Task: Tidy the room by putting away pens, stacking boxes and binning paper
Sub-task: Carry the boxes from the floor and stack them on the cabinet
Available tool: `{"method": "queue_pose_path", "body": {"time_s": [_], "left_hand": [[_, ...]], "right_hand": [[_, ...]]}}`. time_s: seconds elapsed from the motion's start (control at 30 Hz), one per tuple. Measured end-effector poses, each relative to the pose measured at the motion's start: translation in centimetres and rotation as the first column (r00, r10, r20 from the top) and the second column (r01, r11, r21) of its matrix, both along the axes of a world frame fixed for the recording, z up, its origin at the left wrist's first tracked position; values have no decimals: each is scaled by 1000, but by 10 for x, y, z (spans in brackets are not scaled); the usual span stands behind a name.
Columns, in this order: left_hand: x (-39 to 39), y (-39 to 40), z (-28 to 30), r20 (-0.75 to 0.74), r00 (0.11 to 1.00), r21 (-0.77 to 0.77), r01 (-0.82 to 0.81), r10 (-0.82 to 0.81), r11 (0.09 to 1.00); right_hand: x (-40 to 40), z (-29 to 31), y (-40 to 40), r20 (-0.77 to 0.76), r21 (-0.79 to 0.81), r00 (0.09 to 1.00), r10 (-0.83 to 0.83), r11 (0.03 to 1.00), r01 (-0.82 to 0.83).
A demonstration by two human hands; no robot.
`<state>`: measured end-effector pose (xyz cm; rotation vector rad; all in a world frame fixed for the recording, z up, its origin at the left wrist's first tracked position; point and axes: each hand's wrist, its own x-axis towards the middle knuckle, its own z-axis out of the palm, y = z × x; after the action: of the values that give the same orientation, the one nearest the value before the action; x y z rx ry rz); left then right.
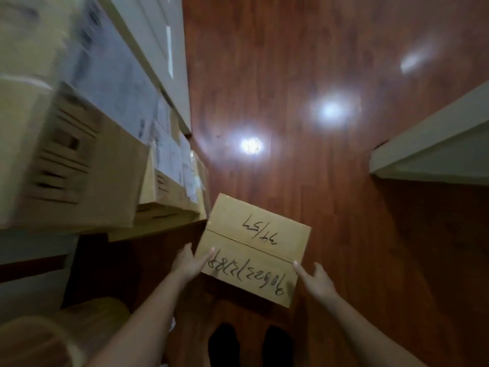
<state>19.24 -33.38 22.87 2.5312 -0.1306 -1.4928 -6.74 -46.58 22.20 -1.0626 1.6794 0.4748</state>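
Observation:
A brown cardboard box point(254, 247) with black handwritten numbers on its closed top flaps is held above the wooden floor, in the lower middle of the head view. My left hand point(189, 262) grips its left side, thumb lying on the top flap. My right hand point(316, 280) holds the right near corner, thumb on the top edge. The box's underside and far sides are hidden.
Several stacked cardboard boxes point(74, 165) with paper labels fill the left side, next to a white cabinet point(158, 49). A pale shelf edge point(428, 144) juts in at the right. My two dark-socked feet point(248, 343) stand on the reddish wooden floor point(304, 75).

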Motion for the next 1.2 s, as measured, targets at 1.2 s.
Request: {"method": "queue_pose_path", "body": {"time_s": [1.2], "left_hand": [[-8, -80, 557, 382, 885, -706, 94, 266, 702]], "right_hand": [[12, 571, -138, 277, -701, 957, 87, 700, 139]]}}
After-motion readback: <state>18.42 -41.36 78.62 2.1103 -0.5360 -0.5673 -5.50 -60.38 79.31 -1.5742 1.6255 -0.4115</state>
